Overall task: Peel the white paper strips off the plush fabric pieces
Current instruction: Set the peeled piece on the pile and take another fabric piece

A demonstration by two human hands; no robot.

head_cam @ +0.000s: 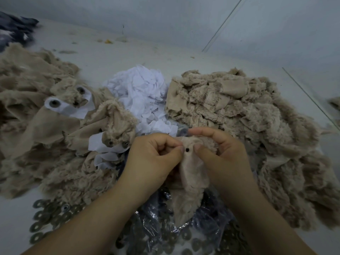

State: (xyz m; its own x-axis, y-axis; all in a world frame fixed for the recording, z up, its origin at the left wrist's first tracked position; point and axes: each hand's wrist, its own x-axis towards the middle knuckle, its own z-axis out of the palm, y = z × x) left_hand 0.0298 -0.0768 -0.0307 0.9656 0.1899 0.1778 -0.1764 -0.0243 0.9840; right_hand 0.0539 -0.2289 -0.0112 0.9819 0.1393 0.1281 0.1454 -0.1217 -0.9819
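Note:
Both hands hold one beige plush fabric piece point(191, 173) in front of me, its smooth back side up with a small black hole near the top. My left hand point(152, 159) pinches its upper left edge between thumb and fingers. My right hand point(219, 153) grips the upper right edge, thumb pressed beside the hole. No paper strip shows on this piece. To the left lies a pile of plush pieces point(46, 129) with white paper strips point(73, 110) and eye studs still on them.
A heap of torn white paper point(141, 96) sits in the middle behind my hands. A pile of plush pieces point(248, 115) without paper lies at the right. Grey washers point(47, 216) and a clear plastic bag point(152, 223) lie near me. Dark fabric point(12, 28) is far left.

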